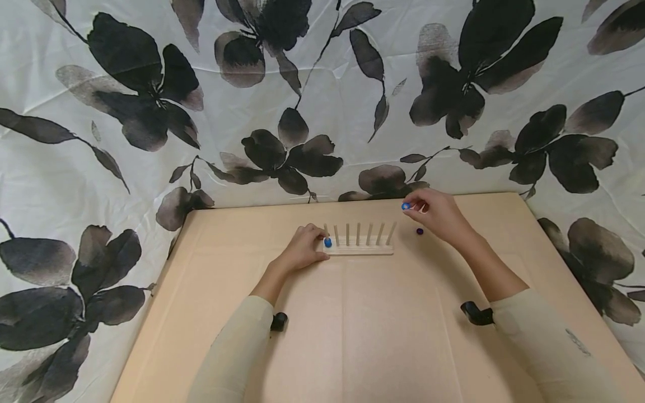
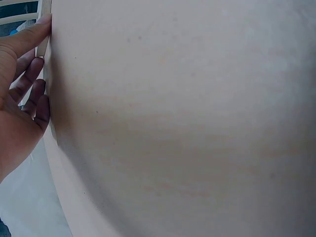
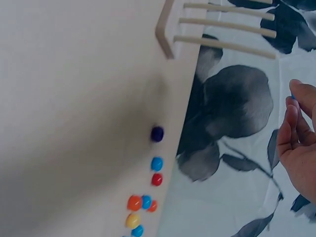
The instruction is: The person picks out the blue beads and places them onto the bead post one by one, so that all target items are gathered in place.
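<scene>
A pale wooden peg rack [image 1: 360, 251] with a row of upright pegs stands near the far edge of the table. One blue bead [image 1: 328, 242] sits low on its leftmost peg. My left hand [image 1: 300, 249] grips the rack's left end; in the left wrist view the thumb lies along the rack's edge. Raised to the right of the rack, my right hand [image 1: 437, 215] pinches another blue bead [image 1: 405, 206] between thumb and fingertips. In the right wrist view that bead is mostly hidden by the fingers. A dark purple bead [image 1: 420, 231] lies on the table below this hand.
Several loose beads, among them a red bead [image 3: 156, 179], an orange bead [image 3: 135, 202] and a yellow bead [image 3: 133, 220], lie along the table's far edge. A floral cloth [image 1: 302, 101] hangs behind the light wooden table [image 1: 383, 336].
</scene>
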A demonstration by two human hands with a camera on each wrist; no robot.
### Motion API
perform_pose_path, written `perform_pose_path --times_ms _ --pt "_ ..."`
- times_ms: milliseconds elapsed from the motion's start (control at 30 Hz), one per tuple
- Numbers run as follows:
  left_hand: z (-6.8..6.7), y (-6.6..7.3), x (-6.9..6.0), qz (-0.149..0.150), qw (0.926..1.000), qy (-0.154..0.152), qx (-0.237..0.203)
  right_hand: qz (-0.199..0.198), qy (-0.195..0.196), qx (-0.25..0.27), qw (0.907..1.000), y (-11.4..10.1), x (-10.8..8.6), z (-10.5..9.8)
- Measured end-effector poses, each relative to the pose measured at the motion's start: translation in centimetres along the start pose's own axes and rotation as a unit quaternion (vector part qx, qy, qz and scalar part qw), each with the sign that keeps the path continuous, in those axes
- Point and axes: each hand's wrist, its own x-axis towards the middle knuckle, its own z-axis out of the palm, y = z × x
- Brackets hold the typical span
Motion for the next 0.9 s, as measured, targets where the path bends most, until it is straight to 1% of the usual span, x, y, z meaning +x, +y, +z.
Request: perform_pose_path --times_ms 233,367,500,667,900 --pt "-0.1 0.1 -0.1 0.002 1.0 0.002 -0.006 -0.036 -0.004 0.011 0.9993 -2.2 1.2 0.6" --pt "-0.1 0.2 -0.2 -0.003 0.9999 0.001 -0.014 -0.055 -0.017 0.015 0.9982 -3.4 1.8 1.2" --pt "0.1 0.1 -0.2 -0.002 0.9999 0.001 -0.015 -0.054 -0.039 0.018 0.9977 -4.2 2.1 2.1" --pt "0.2 0.1 0.0 0.0 0.9999 0.004 -0.013 -0.058 -0.051 0.026 0.9967 -5.1 2.7 3.0" --pt "0.1 0.3 0.1 -0.011 0.9998 0.005 -0.013 -0.068 -0.078 0.032 0.9941 -6.5 3.6 4.6"
